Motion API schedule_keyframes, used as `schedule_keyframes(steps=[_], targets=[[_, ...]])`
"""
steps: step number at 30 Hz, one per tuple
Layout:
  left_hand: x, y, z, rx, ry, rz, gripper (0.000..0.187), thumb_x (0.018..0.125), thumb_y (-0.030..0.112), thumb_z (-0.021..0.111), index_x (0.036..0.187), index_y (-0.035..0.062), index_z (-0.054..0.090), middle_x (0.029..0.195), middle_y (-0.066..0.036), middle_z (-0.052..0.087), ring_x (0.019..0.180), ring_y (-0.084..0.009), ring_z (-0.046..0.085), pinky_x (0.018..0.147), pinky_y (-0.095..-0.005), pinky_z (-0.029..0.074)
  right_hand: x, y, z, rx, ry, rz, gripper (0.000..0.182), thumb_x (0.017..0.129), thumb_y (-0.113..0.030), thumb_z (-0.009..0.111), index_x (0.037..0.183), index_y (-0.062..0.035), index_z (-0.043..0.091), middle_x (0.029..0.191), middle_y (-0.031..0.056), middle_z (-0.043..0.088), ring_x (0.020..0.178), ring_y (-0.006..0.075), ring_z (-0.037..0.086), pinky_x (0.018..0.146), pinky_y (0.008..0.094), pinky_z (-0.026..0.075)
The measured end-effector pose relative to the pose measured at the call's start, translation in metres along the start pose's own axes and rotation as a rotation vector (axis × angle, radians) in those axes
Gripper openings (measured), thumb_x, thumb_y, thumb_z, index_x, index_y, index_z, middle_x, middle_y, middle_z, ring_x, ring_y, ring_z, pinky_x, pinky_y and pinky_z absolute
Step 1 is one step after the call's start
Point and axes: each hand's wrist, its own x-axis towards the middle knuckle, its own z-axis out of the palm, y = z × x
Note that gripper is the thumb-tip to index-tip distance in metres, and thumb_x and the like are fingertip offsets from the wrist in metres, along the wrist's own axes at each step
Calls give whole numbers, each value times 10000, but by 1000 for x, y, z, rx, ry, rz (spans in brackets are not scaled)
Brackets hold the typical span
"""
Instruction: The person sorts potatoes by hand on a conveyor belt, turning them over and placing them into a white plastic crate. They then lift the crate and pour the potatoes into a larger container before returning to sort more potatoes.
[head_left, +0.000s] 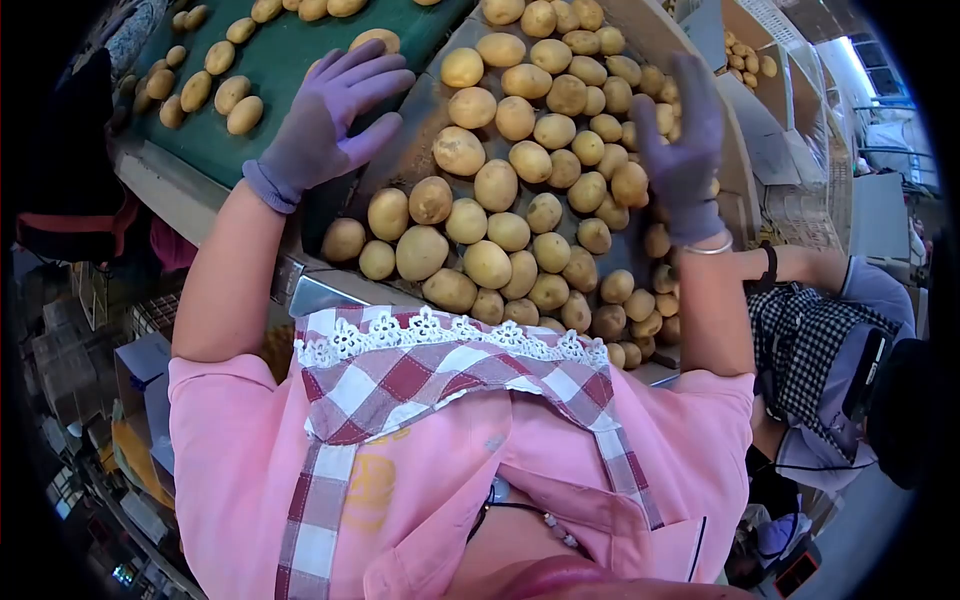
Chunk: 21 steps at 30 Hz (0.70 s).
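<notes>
Many potatoes (508, 232) lie spread over a dark sorting surface in front of my body. My left hand (335, 120), in a purple-grey glove, is over the edge between the green belt (290, 60) and that surface. Its fingers are spread, and a potato (376, 41) shows just beyond the fingertips. On the right side of the pile, my right hand (685, 150) wears a similar glove and is slightly blurred. Its thumb and fingers stand apart beside the potatoes, with nothing seen in it.
More potatoes (220, 57) sit on the green belt at the upper left. A raised rim (735, 150) bounds the surface on the right. Beyond it are cardboard boxes (755, 110), one with potatoes. A co-worker (825, 340) in a checked apron is close at the right.
</notes>
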Motion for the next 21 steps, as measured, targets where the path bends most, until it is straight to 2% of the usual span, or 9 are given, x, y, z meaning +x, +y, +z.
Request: schedule_keyframes(steps=[2,5,7,9,11,13,17,19,21], targets=[[4,0,-1,81,15,26,449,848,204,662,1280,101,596,1398,-103,560,1376,-394,418,1134,-489,303,-22,-93,28,219,-338,-49,616,832,-419,689,1370,-151,555,1455,182,468,1376,362,398,1173,541,222],[3,2,-2,98,6,-1,445,838,224,673,1267,124,610,1390,-90,562,1365,-389,431,1129,-537,306,-64,-147,59,549,-589,-515,561,812,-407,694,1335,-236,584,1471,67,483,1366,340,417,1166,533,265],[1,2,-2,62,17,-18,456,833,221,673,1275,127,605,1406,-102,550,1350,-421,434,1118,-542,319,-55,-123,73,567,-576,-363,528,816,-415,692,1308,-246,603,1465,31,497,1344,336,439,1139,538,312],[-1,0,4,-2,51,-24,459,834,220,670,1279,130,604,1414,-108,544,1341,-425,440,1114,-536,325,-61,-43,66,177,-479,-129,518,832,-409,676,1306,-212,605,1467,57,497,1283,387,475,1095,541,355],[1,-1,9,22,25,-9,496,833,225,674,1312,137,581,1436,-114,522,1335,-416,443,1111,-517,336,-97,-3,47,90,-416,-47,519,868,-369,648,1359,-219,574,1477,86,483,1323,384,454,1102,523,347],[2,1,13,27,-3,-10,516,834,227,675,1331,141,568,1444,-116,512,1338,-408,441,1113,-514,333,-119,6,18,23,-518,59,534,895,-339,603,1402,-187,528,1481,142,465,1358,394,417,1138,511,303],[0,3,18,101,-104,-19,528,841,202,666,1348,106,554,1453,-143,503,1364,-392,424,1139,-495,306,-184,22,-47,-221,-593,247,551,914,-331,571,1434,-167,487,1516,153,421,1392,384,380,1163,520,239],[0,1,20,126,-115,-7,528,847,205,661,1357,116,554,1454,-142,503,1370,-382,421,1136,-496,309,-239,35,-82,-467,-742,268,603,921,-350,573,1479,-173,427,1584,147,319,1460,377,274,1169,548,212],[1,0,19,108,-133,7,522,861,204,646,1364,103,549,1462,-143,496,1380,-382,412,1136,-488,307,-272,37,-116,-297,-774,519,628,913,-373,589,1484,-174,420,1598,138,298,1473,401,229,1175,548,203]])
